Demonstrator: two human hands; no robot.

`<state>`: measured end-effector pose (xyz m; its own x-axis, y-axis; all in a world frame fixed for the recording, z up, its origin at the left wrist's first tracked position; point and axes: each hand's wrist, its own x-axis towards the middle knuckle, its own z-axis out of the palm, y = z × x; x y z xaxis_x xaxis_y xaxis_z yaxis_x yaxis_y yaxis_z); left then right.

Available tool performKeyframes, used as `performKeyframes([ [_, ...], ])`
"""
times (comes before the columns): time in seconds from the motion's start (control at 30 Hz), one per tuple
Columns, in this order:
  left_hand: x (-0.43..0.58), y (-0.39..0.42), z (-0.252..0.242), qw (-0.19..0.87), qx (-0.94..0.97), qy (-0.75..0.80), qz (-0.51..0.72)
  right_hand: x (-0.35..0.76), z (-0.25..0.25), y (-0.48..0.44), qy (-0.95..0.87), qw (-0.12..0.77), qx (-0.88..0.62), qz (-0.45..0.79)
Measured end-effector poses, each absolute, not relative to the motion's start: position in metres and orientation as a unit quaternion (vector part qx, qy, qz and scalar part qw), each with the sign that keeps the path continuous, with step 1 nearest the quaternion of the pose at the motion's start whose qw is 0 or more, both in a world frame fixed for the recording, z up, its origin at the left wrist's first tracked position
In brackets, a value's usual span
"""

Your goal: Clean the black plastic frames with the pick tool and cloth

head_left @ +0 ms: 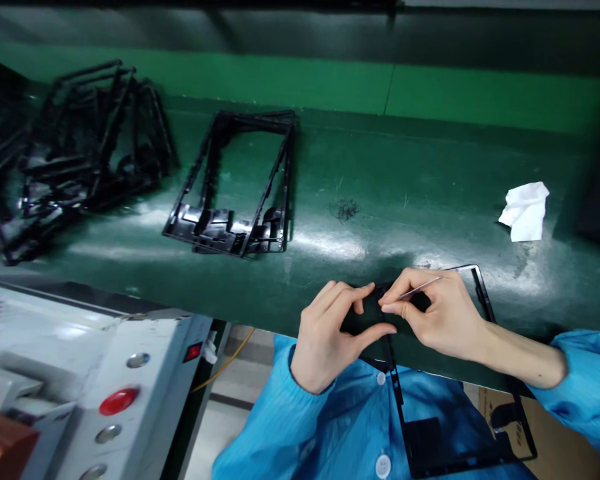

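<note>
A black rectangular plastic frame (423, 437) lies partly on the dark green bench (430, 167), its broad lower end jutting past the near edge in front of the blue jacket (300, 427); that position seems chosen to bring its upper corner close under both hands. The left hand (324, 330) appears to steady the frame there, index fingertip at the corner and thumb on the side rail, with a wide arc between them; whether its grip closes on the rail from beneath, I cannot tell. The right hand's (443, 310) grip is narrow, holding a slim metallic tool (420, 288) like a pen, likely for fine control, the tip end hidden by the fingers. Its forearm comes in from the right, nearly level, while the left wrist bends inward from its sleeve. Overlapping black plastic frames (215, 230) sit farther left, perhaps set aside from the working spot, and a crumpled white tissue (525, 212) lies to the right.
</note>
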<state>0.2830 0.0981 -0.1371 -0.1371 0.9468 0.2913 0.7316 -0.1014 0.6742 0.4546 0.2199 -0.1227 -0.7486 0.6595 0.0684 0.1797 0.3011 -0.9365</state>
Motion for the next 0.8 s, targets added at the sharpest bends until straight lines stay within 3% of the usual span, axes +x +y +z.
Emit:
performKeyframes([
  [0.8, 0.2835, 0.0982, -0.1371, 0.140, 0.641, 0.655, 0.374, 0.4567, -0.1202, 0.2195, -0.772, 0.223, -0.279, 0.526],
])
